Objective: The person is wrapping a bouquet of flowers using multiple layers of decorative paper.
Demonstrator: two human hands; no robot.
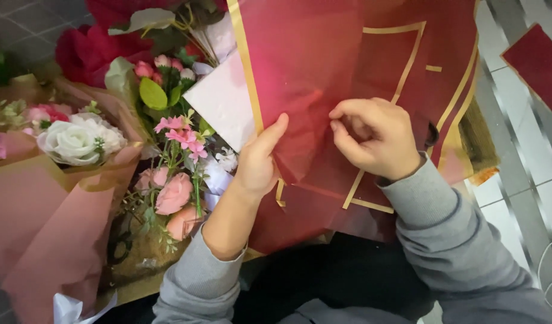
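Folding is underway: the left hand (258, 162) is pinning the sheer dark-red, gold-edged wrapping sheet (324, 66) under its thumb, while the right hand (372, 138), just beside, is pinching a pleat. Next, I reckon, calls for a tighter gather.

the wrapping sheet (324, 66) looks like thin, half-sheer dark red paper with a matt face and glossy gold edging. the sleeves (444, 234) are soft grey knit cloth. the floor (522, 180) is smooth, slightly shiny tile.
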